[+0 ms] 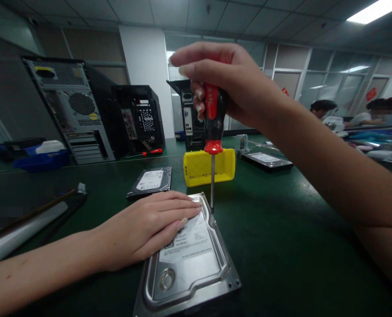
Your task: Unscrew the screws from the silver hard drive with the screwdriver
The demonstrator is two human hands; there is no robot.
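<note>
Red-black screwdriver (214, 110): raised right hand (227, 72) gripping; left hand (152, 224) flat, apparently pressing drive (197, 259).

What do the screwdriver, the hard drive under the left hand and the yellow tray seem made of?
Screwdriver: glossy red-and-black handle, plastic or rubber; gray shaft, apparently metal by its sheen.
Hard drive: likely metal, silvery with bright reflections.
Yellow tray: probably molded plastic, evenly coloured with rounded corners.

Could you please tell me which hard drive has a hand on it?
The nearest hard drive: the left hand lies on it. The left drive and right drive, farther back, flank the yellow tray, untouched.
</note>
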